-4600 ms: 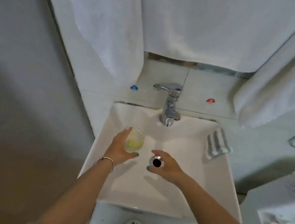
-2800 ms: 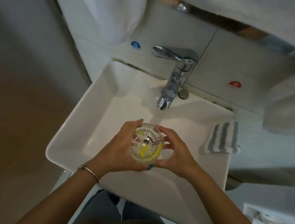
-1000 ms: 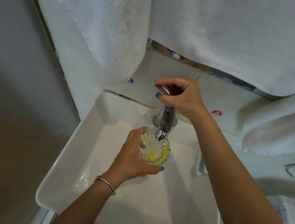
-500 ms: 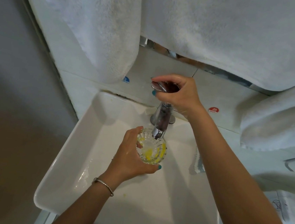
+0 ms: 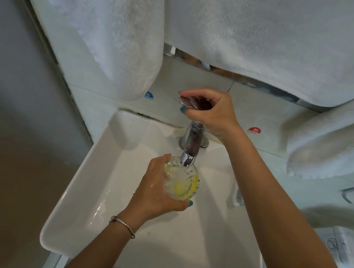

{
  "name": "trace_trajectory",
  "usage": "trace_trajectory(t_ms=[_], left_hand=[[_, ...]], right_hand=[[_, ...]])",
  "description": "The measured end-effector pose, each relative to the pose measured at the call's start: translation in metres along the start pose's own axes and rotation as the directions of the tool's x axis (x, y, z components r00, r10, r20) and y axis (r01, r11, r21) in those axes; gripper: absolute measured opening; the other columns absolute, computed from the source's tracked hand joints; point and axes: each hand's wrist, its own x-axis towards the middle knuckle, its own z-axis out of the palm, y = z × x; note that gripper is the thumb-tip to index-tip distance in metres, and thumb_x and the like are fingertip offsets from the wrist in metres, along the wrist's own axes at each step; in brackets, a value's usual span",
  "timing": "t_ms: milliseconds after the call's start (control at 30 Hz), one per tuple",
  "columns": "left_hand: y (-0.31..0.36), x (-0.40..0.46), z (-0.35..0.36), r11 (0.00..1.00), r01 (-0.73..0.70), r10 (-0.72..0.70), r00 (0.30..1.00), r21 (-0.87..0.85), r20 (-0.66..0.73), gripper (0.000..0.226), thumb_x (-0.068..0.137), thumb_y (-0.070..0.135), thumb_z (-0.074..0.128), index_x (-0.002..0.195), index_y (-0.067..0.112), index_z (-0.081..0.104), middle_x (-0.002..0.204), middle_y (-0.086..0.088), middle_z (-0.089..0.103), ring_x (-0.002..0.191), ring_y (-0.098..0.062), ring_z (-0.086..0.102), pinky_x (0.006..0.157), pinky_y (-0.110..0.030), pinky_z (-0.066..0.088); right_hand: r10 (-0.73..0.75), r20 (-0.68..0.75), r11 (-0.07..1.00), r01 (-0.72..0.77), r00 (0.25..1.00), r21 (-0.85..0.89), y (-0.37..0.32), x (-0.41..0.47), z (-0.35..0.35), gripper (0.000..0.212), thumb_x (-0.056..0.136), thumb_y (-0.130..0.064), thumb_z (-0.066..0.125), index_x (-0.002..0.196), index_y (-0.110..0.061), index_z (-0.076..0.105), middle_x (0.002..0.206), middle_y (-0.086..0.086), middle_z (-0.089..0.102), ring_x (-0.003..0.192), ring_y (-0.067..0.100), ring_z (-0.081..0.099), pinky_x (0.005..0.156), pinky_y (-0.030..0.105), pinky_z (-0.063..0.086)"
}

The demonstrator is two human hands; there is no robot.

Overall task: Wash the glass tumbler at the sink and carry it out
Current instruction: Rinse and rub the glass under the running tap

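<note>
The left hand (image 5: 156,188) curls its fingers round the glass tumbler (image 5: 180,179), holding it over the sink (image 5: 90,190) just under the tap spout (image 5: 187,157). The right hand (image 5: 211,111) pinches the tap lever (image 5: 186,101) (thumb beneath). White towels (image 5: 249,36) hang above; the right forearm partly hides a striped cloth (image 5: 235,197).

Blue round sticker (image 5: 148,95) on wall tile: "COLD". Red round sticker (image 5: 254,130) on wall tile: "HOT".

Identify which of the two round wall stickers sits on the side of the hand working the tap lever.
The red HOT sticker, on the tile just past the right hand gripping the lever. The blue COLD sticker lies across the tap, under the hanging towel.
</note>
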Motion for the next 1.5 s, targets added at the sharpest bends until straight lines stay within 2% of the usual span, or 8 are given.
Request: trace_trajectory(t_ms=[267,600,733,867,1000,1100,1233,1500], left_hand=[[0.004,-0.005,-0.003,1.0,0.007,-0.007,1.0,0.005,-0.029,0.116,0.047,0.041,0.093,0.142,0.031,0.026,0.13,0.022,0.029,0.111,0.002,0.037,0.081,-0.011,0.033],[0.004,-0.005,-0.004,1.0,-0.01,0.01,0.999,-0.006,-0.03,0.117,0.045,0.042,0.093,0.141,0.032,0.027,0.127,0.023,0.029,0.106,0.01,0.034,0.071,0.006,0.03],[0.0,-0.009,-0.004,1.0,-0.013,0.013,0.999,-0.01,-0.044,0.116,0.044,0.043,0.093,0.14,0.033,0.027,0.126,0.023,0.03,0.107,0.009,0.035,0.073,0.006,0.032],[-0.006,-0.014,0.0,1.0,0.015,-0.016,0.998,-0.02,-0.062,0.118,0.045,0.044,0.093,0.141,0.032,0.025,0.129,0.021,0.029,0.112,0.003,0.037,0.084,-0.01,0.035],[-0.011,-0.019,0.006,0.998,0.055,-0.057,0.994,-0.026,-0.097,0.121,0.045,0.041,0.093,0.143,0.028,0.024,0.133,0.015,0.03,0.116,-0.003,0.041,0.087,-0.014,0.04],[-0.013,-0.023,0.008,0.996,0.08,-0.085,0.989,-0.043,-0.123,0.12,0.046,0.036,0.094,0.144,0.025,0.025,0.133,0.013,0.028,0.115,-0.002,0.041,0.077,-0.002,0.037],[-0.015,-0.027,0.007,0.994,0.107,-0.11,0.986,-0.032,-0.124,0.125,0.046,0.039,0.093,0.147,0.021,0.021,0.139,0.007,0.027,0.115,-0.004,0.04,0.086,-0.016,0.043],[-0.028,-0.032,-0.007,0.989,0.144,-0.142,0.988,-0.026,0.054,0.125,0.054,0.037,0.092,0.149,0.026,0.01,0.14,0.01,0.025,0.117,-0.002,0.038,0.09,-0.016,0.04]], right_hand=[[-0.031,-0.006,1.0,0.031,0.999,0.0,0.003,0.0,0.001,0.034,0.071,0.004,0.079,0.096,-0.018,0.072,0.09,-0.005,0.067,0.082,0.0,0.063,0.078,0.017,0.05],[-0.045,-0.009,0.997,0.044,0.999,-0.065,0.002,-0.002,0.001,0.038,0.071,-0.004,0.081,0.101,-0.025,0.07,0.099,-0.007,0.063,0.097,0.013,0.061,0.086,0.021,0.049],[-0.082,-0.262,0.964,0.01,0.962,-0.264,0.007,-0.044,0.002,0.048,0.078,-0.015,0.078,0.119,-0.033,0.061,0.122,-0.008,0.051,0.12,0.012,0.048,0.104,0.019,0.039],[0.173,-0.48,0.978,-0.209,0.86,-0.022,0.031,-0.128,0.033,0.039,0.084,-0.004,0.07,0.107,-0.033,0.06,0.109,-0.006,0.06,0.097,0.01,0.058,0.085,0.022,0.049],[0.673,-0.122,0.712,-0.593,0.73,0.375,0.044,-0.172,0.064,0.026,0.1,-0.02,0.049,0.118,-0.036,0.058,0.109,-0.002,0.068,0.092,0.017,0.067,0.076,0.022,0.056],[0.738,0.073,0.554,-0.663,0.671,0.503,0.046,-0.18,0.076,0.034,0.1,-0.021,0.046,0.127,-0.038,0.056,0.113,0.001,0.071,0.092,0.021,0.071,0.078,0.037,0.059],[0.72,0.065,0.593,-0.661,0.691,0.459,0.046,-0.183,0.085,0.058,0.092,0.003,0.05,0.134,-0.037,0.049,0.064,-0.002,0.065,0.067,0.014,0.064,0.079,0.04,0.06],[0.702,0.06,0.647,-0.672,0.709,0.36,0.049,-0.183,0.089,0.062,0.091,0.004,0.04,0.139,-0.035,0.049,0.065,0.006,0.054,0.062,0.013,0.056,0.07,0.033,0.059]])
